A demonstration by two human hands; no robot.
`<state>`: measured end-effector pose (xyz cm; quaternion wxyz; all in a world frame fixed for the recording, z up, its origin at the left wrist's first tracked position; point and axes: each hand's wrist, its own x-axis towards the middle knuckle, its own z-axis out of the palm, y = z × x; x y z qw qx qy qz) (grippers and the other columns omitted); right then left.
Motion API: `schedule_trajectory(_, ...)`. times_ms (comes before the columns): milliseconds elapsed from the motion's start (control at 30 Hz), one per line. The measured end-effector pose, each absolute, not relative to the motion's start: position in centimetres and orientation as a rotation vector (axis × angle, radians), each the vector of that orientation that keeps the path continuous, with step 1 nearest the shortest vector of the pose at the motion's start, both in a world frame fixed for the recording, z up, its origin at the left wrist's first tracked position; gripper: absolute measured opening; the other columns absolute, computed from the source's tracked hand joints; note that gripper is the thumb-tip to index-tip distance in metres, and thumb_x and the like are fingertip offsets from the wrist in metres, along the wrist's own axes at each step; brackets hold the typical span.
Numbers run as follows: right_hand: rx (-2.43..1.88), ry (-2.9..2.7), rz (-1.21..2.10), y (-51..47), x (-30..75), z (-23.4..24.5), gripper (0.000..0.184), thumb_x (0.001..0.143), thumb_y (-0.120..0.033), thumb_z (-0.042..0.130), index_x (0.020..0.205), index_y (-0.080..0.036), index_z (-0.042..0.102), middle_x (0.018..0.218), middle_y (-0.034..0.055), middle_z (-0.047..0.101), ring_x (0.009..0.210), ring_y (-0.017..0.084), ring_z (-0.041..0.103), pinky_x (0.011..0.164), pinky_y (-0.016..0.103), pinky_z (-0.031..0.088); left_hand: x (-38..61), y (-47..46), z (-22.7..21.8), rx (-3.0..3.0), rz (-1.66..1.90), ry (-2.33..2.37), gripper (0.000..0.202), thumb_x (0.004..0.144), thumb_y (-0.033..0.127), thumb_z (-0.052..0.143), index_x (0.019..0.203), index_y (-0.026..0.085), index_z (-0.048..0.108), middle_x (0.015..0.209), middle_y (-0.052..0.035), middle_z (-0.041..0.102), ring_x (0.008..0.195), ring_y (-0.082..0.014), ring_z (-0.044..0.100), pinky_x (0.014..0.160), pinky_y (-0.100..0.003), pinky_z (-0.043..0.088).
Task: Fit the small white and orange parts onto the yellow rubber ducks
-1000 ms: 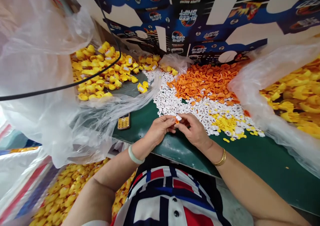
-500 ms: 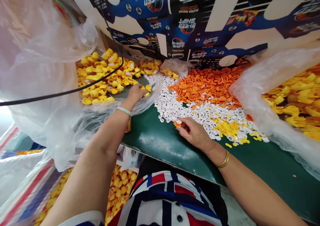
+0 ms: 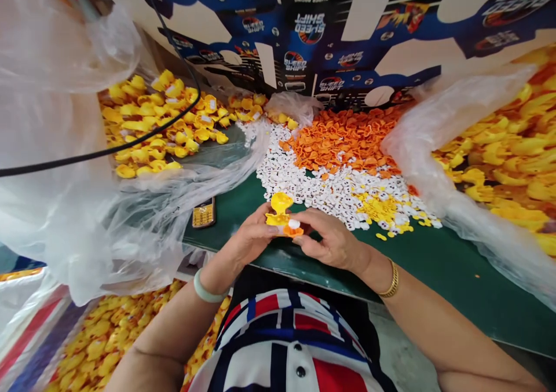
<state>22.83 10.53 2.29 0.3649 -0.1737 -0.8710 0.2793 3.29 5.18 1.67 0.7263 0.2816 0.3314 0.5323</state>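
The person's two hands meet over the edge of a green table (image 3: pixel 456 276), both half-curled and closed in a pinch on one yellow rubber duck (image 3: pixel 280 215), the only duck in hand. The left hand (image 3: pixel 254 235) grips the duck's yellow body, which stands tilted above the fingers, while the right hand (image 3: pixel 330 241) presses at its front, where a white piece (image 3: pixel 294 224) and an orange bill (image 3: pixel 293 231) sit together. A jade bangle (image 3: pixel 208 288) circles the left wrist and a gold bracelet (image 3: pixel 391 280) the right. Just ahead of the hands lie three loose heaps: white dotted pieces (image 3: pixel 321 189), orange bill pieces (image 3: pixel 343 137) and, fewer, small yellow pieces (image 3: pixel 377 208). One gold keypad phone (image 3: pixel 204 213) lies on the table left of the hands, its small print unreadable. Two large masses of yellow ducks sit in clear plastic, one at upper left (image 3: pixel 156 125) and one at right (image 3: pixel 499 160), with a third below the table (image 3: pixel 99 340). One black cable (image 3: pixel 108 149) crosses the left side. Behind it all, a blue printed cardboard sheet (image 3: pixel 313 33) reads "SPEED SHIFT" upside down, legible twice near the middle. The person's striped shirt (image 3: pixel 282 334) shows navy, red and white.
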Motion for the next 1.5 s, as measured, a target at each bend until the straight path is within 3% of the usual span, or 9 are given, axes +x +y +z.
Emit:
schedule_trajectory(133, -0.438, -2.382, 0.750, 9.7, 23.0, 3.0, 0.027, 0.093, -0.025, 0.056, 0.119, -0.017, 0.056, 0.089, 0.0055, 0.066, 0.073, 0.015, 0.060, 0.066, 0.028, 0.051, 3.3, 4.9, 0.3, 0.580, 1.170, 0.829, 0.035, 0.080, 0.040, 0.073, 0.103, 0.013, 0.071, 0.092, -0.0067, 0.070, 0.078, -0.0165, 0.063, 0.071, -0.026, 0.048)
schedule_trajectory(267, -0.534, -2.430, 0.720, 9.5, 24.6, 3.7, 0.024, 0.093, -0.024, 0.057, 0.116, -0.017, 0.057, 0.090, 0.0051, 0.067, 0.072, 0.014, 0.061, 0.066, 0.027, 0.051, 3.8, 4.8, 0.0, 0.636, 1.104, 0.833, 0.036, 0.079, 0.032, 0.077, 0.109, 0.015, 0.070, 0.094, -0.0067, 0.071, 0.077, -0.0154, 0.065, 0.072, -0.025, 0.049)
schedule_trajectory(433, -0.738, -2.460, 0.328, 9.7, 27.1, 4.3, 0.024, 0.094, -0.026, 0.057, 0.116, -0.015, 0.055, 0.096, 0.0087, 0.069, 0.077, 0.017, 0.064, 0.069, 0.030, 0.052, 4.5, 4.8, -0.2, 0.628, 1.088, 0.945, 0.041, 0.071, 0.029, 0.084, 0.107, 0.017, 0.069, 0.092, -0.0067, 0.074, 0.079, -0.0173, 0.068, 0.072, -0.026, 0.051)
schedule_trajectory(700, -0.837, -2.735, -0.086, 8.2, 26.2, 4.7, 0.018, 0.099, -0.026, 0.045, 0.107, -0.015, 0.057, 0.088, 0.0076, 0.065, 0.075, 0.020, 0.062, 0.057, 0.031, 0.044, 6.2, 4.0, 0.1, 0.768, 1.068, 1.028, 0.047, 0.071, 0.031, 0.080, 0.115, 0.018, 0.069, 0.095, -0.0028, 0.070, 0.077, -0.0131, 0.061, 0.070, -0.024, 0.047)
schedule_trajectory(967, -0.792, -2.683, 0.055, 7.7, 27.1, 2.4, 0.032, 0.103, -0.028, 0.042, 0.129, -0.010, 0.048, 0.100, 0.0128, 0.068, 0.084, 0.022, 0.066, 0.065, 0.033, 0.054, 7.0, 3.6, -0.1, 0.724, 1.008, 0.924, 0.039, 0.079, 0.038, 0.074, 0.112, 0.018, 0.066, 0.098, -0.0043, 0.069, 0.083, -0.0159, 0.063, 0.075, -0.027, 0.048)
schedule_trajectory(1067, -0.762, -2.627, 0.183, 7.6, 27.5, 1.4, 0.036, 0.103, -0.025, 0.041, 0.135, -0.010, 0.045, 0.104, 0.0145, 0.068, 0.088, 0.023, 0.067, 0.069, 0.035, 0.058, 7.4, 3.6, 0.0, 0.628, 0.997, 0.902, 0.041, 0.078, 0.043, 0.075, 0.108, 0.016, 0.067, 0.094, -0.0063, 0.070, 0.076, -0.0167, 0.064, 0.069, -0.028, 0.049)
schedule_trajectory(1200, -0.735, -2.550, 0.366, 7.5, 27.7, 1.0, 0.039, 0.103, -0.026, 0.039, 0.139, -0.013, 0.044, 0.102, 0.0132, 0.068, 0.086, 0.023, 0.067, 0.071, 0.037, 0.059, 7.8, 3.6, 0.3, 0.529, 1.004, 0.857, 0.041, 0.075, 0.044, 0.077, 0.103, 0.015, 0.069, 0.087, -0.0066, 0.069, 0.068, -0.0167, 0.063, 0.062, -0.029, 0.050)
schedule_trajectory(1333, -0.859, -2.392, 0.481, 6.9, 27.8, 1.6, 0.039, 0.102, -0.030, 0.046, 0.140, -0.020, 0.047, 0.104, 0.0102, 0.069, 0.089, 0.021, 0.068, 0.078, 0.037, 0.059, 8.1, 3.6, 0.7, 0.538, 0.982, 0.792, 0.045, 0.079, 0.048, 0.074, 0.111, 0.017, 0.069, 0.093, -0.0073, 0.070, 0.070, -0.0173, 0.065, 0.061, -0.027, 0.050)
schedule_trajectory(1500, -0.888, -2.335, 0.408, 5.9, 28.1, 1.0, 0.042, 0.100, -0.023, 0.049, 0.142, -0.020, 0.048, 0.104, 0.0112, 0.068, 0.091, 0.022, 0.064, 0.078, 0.038, 0.056, 8.7, 3.7, 1.0, 0.547, 0.997, 0.808, 0.046, 0.083, 0.054, 0.067, 0.108, 0.015, 0.071, 0.089, -0.0080, 0.071, 0.067, -0.0171, 0.064, 0.060, -0.028, 0.049)
